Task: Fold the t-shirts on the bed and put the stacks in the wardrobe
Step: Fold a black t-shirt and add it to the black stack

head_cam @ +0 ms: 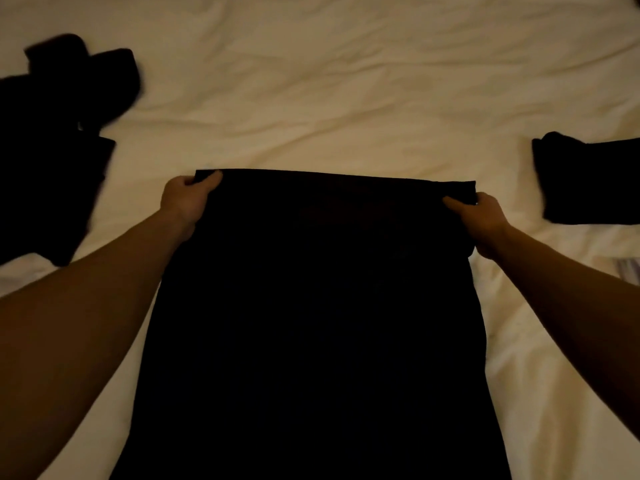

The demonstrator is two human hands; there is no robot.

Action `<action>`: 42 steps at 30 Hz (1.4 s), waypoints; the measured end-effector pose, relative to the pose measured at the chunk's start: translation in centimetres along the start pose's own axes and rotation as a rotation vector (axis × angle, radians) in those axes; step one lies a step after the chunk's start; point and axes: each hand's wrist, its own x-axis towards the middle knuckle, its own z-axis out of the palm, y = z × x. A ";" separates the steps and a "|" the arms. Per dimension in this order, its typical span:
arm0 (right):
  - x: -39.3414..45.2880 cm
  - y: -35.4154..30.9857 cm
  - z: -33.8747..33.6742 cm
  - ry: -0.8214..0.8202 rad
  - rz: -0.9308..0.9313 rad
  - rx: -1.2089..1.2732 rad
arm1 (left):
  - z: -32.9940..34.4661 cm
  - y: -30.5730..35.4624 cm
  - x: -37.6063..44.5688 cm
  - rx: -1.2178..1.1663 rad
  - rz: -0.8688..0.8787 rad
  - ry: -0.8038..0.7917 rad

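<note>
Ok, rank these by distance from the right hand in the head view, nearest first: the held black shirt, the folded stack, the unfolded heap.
1. held black shirt, its top corner pinched by the right hand.
2. folded stack, just to its right.
3. unfolded heap, far across at the left.

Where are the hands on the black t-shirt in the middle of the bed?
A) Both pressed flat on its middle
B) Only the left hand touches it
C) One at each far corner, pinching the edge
C: the left hand and right hand each pinch a far corner of the black t-shirt.

Matt black cloth t-shirt [311,289] lies smooth; the cream cotton-like bed sheet [346,98] is wrinkled, matt
</note>
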 end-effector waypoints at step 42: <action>-18.6 11.7 -3.7 0.029 0.166 0.135 | -7.0 -13.2 -16.5 0.001 -0.113 0.011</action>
